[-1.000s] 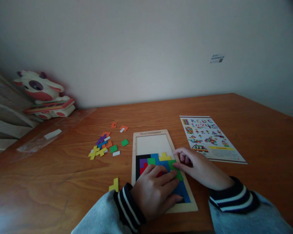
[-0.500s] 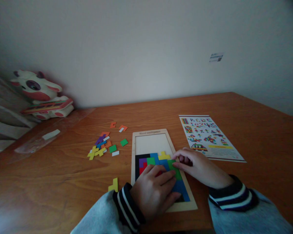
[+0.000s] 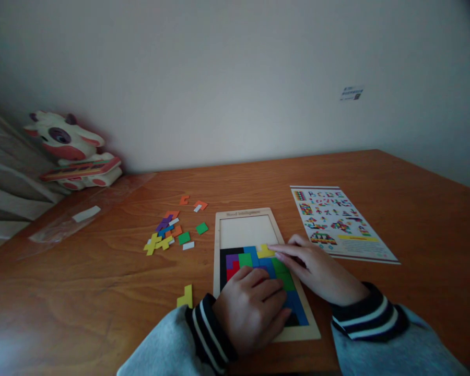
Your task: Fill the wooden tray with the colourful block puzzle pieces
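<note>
A wooden puzzle board [image 3: 216, 277] with a raised pale frame lies in front of me, its lower part filled with coloured block pieces and its upper part bare. My left hand [image 3: 254, 308] rests palm down over the lower pieces, fingers loosely bent and hiding several of them. From the right, my right hand [image 3: 311, 263] reaches in with its index fingertip on a yellow puzzle piece [image 3: 265, 251] at the top of the filled area. Its thumb is close to a green piece [image 3: 285, 279] at the right side. Neither hand visibly grips anything.
Loose coloured pieces [image 3: 184, 238] are scattered left of the board. A single yellow piece [image 3: 185, 296] lies by my left sleeve. The printed pattern sheet [image 3: 344, 222] is at the right. Clear plastic wrap [image 3: 62, 224] and a cow toy [image 3: 74, 151] are at the far left.
My right hand's index finger has stretched forward onto the yellow piece, which sits slightly lower against its neighbours. The left hand stays over the board. The view has shifted slightly.
</note>
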